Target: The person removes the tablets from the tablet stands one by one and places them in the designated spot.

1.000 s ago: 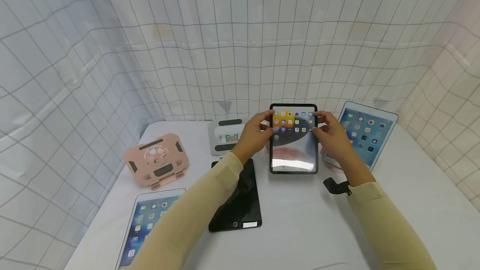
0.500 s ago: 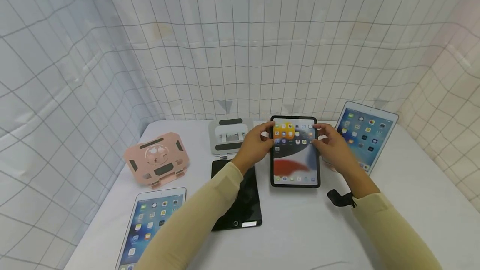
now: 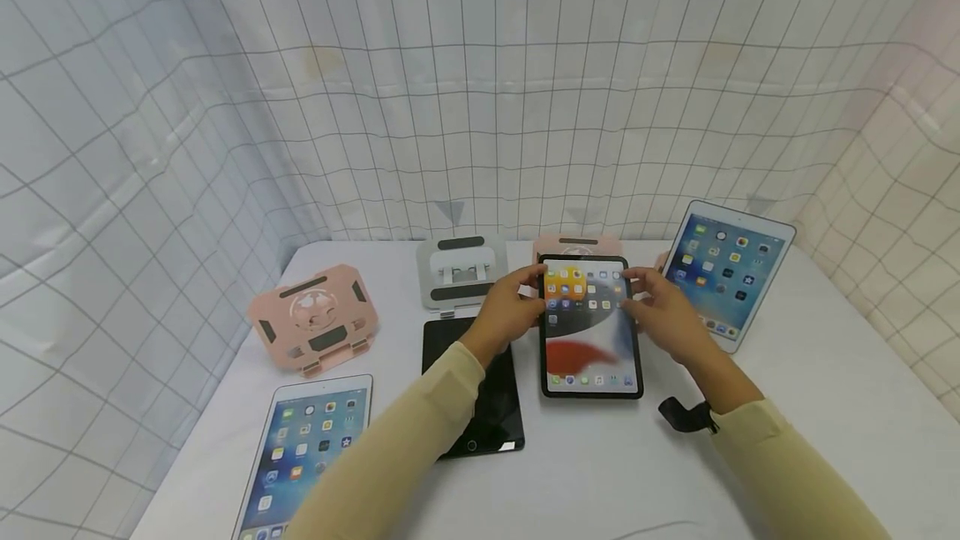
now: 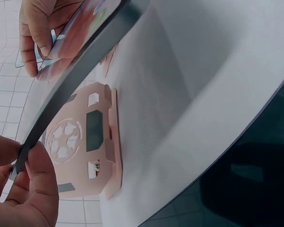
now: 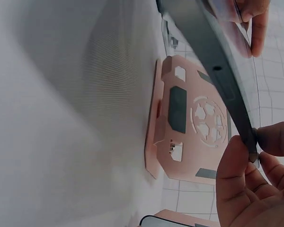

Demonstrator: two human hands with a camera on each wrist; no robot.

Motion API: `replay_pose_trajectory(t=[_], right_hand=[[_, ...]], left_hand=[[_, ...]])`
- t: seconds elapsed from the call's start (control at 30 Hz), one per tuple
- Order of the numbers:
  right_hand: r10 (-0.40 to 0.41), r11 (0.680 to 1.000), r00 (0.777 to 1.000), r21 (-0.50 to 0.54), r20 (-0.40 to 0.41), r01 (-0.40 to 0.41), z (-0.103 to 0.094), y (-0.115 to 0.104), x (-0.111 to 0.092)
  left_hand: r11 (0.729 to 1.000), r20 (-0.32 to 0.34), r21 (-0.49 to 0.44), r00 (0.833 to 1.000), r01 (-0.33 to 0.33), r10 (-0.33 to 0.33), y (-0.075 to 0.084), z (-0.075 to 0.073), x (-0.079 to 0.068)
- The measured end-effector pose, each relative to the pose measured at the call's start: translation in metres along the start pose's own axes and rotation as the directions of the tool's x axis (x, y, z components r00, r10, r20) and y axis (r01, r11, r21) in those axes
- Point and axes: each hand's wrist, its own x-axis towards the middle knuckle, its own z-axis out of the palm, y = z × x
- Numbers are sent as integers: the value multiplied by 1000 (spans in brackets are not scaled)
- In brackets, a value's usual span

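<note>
Both hands hold a black-edged tablet (image 3: 592, 357) with its lit screen towards me. My left hand (image 3: 510, 307) pinches its left edge near the top, thumb in front and fingers at the side. On the opposite edge my right hand (image 3: 663, 311) pinches at about the same height. A pink tablet stand (image 3: 579, 242) shows just over the tablet's top edge. The left wrist view has this stand (image 4: 97, 156) beyond the tilted tablet, with a gap of table between. In the right wrist view, thumb and fingers (image 5: 234, 165) grip the tablet's corner.
A white tablet (image 3: 731, 273) leans on a stand at the right. Left of the hands are a grey stand (image 3: 431, 277), a black tablet (image 3: 495, 398) under the left forearm, a pink stand (image 3: 315, 332) and another white tablet (image 3: 300, 448). Grid-patterned sheets (image 3: 480, 107) enclose the table.
Both hands have brought the tablet down and nearer to me, away from the back sheet. The pink stand behind it has come into view above its top edge.
</note>
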Motion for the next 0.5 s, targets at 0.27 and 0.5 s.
replay_pose_trajectory(t=[0.27, 0.5], right_hand=[[22, 1000, 999, -12, 43, -21, 4, 8, -7], [49, 999, 994, -13, 99, -48, 7, 15, -14]], left_hand=[[999, 7, -9, 999, 36, -36, -14, 5, -9], [997, 22, -10, 997, 74, -74, -22, 9, -17]])
